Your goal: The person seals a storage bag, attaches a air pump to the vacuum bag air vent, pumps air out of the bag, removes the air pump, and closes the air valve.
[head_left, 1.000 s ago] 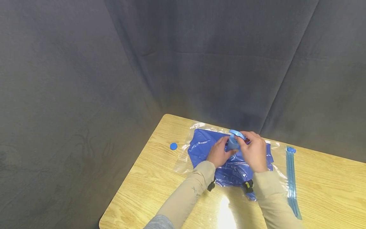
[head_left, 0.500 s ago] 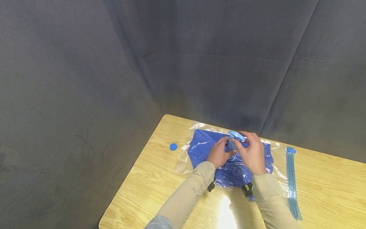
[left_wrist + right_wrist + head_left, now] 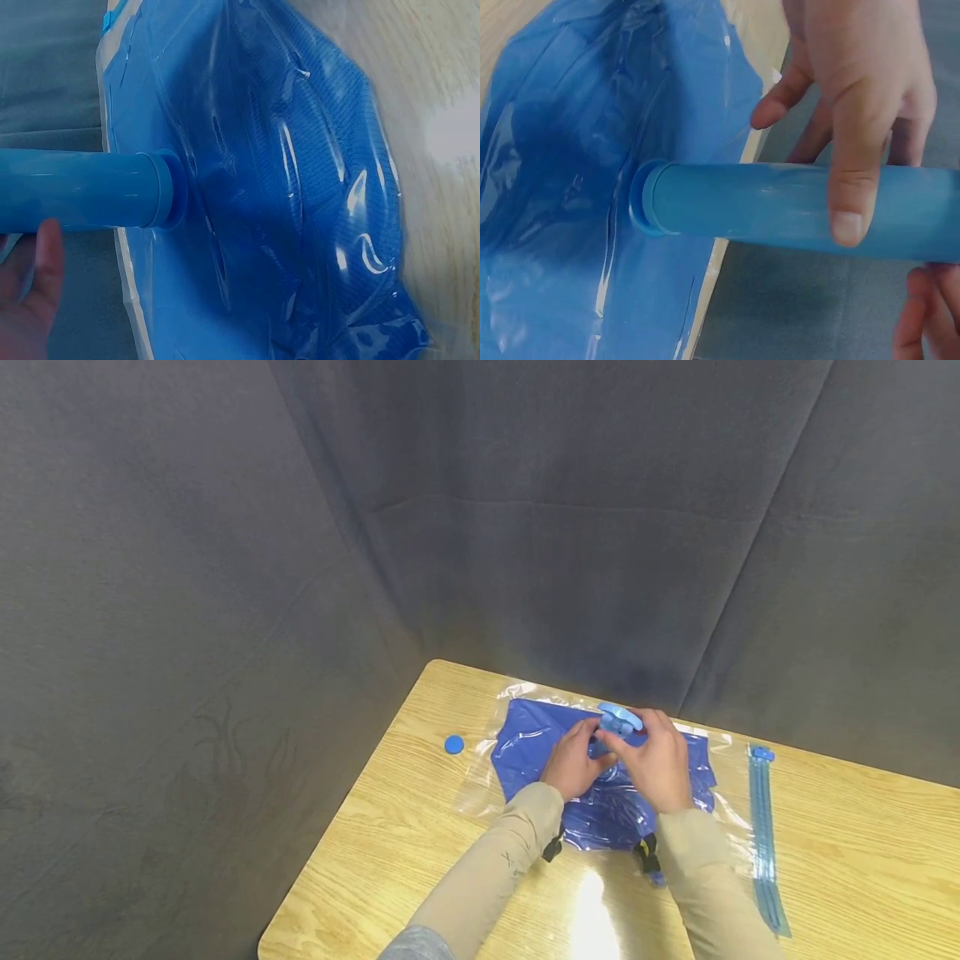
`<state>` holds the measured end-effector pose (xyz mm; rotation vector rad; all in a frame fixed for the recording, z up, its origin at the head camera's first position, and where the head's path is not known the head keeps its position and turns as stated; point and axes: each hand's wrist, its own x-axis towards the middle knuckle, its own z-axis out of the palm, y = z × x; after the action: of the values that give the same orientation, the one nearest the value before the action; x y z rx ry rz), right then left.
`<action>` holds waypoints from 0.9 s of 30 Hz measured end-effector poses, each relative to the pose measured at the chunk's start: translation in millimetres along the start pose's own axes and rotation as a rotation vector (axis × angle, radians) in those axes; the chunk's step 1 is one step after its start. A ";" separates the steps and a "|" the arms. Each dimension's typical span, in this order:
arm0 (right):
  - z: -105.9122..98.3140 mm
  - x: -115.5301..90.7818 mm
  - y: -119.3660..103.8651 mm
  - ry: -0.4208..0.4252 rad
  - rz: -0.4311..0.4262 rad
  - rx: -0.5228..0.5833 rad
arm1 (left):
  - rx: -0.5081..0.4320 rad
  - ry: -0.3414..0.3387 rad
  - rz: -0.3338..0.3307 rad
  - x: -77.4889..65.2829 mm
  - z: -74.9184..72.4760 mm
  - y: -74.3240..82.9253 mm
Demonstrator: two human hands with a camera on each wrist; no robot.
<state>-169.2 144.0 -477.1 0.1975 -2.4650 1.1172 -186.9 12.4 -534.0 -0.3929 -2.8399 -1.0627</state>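
A light blue hand pump with a wide handle stands on the valve of a clear storage bag, and blue ribbed fabric lies flat inside the bag. My left hand grips the pump's barrel, its thumb lying across the tube in the right wrist view. At the upper end, my right hand holds the pump just under the handle, thumb toward the near side. The barrel's foot meets the round valve on the plastic.
A round blue cap lies on the wooden table left of the bag. The bag's zip strip, with a blue slider at its far end, extends along the right. A grey curtain hangs behind the table.
My right hand has shifted slightly left, and its thumb has moved left across the pump's upper end. The handle has tilted a little. My left hand stays on the barrel.
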 end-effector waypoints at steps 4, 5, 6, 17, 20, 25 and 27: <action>0.3 1.3 0.7 0.019 -0.033 -0.017 | -0.001 0.005 -0.004 0.6 -3.2 2.4; 0.3 1.7 0.9 0.019 -0.038 -0.021 | -0.002 0.004 -0.008 0.7 -3.9 2.8; 0.3 2.1 1.0 0.019 -0.040 -0.022 | -0.005 0.004 -0.012 0.9 -4.2 3.0; -1.7 7.6 5.7 -0.032 -0.031 0.027 | 0.002 0.050 -0.031 3.2 -2.3 3.5; -2.7 8.4 9.0 -0.063 -0.003 0.050 | 0.017 0.076 -0.042 2.9 -0.5 5.2; -2.7 6.9 13.1 -0.104 0.044 0.086 | 0.015 0.105 -0.063 1.8 3.7 7.5; -2.0 5.9 13.9 -0.109 0.050 0.087 | 0.000 0.105 -0.075 1.1 4.4 7.7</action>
<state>-178.0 155.1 -482.8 0.2301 -2.5310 1.2675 -185.8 21.0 -532.3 -0.2252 -2.7818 -1.0623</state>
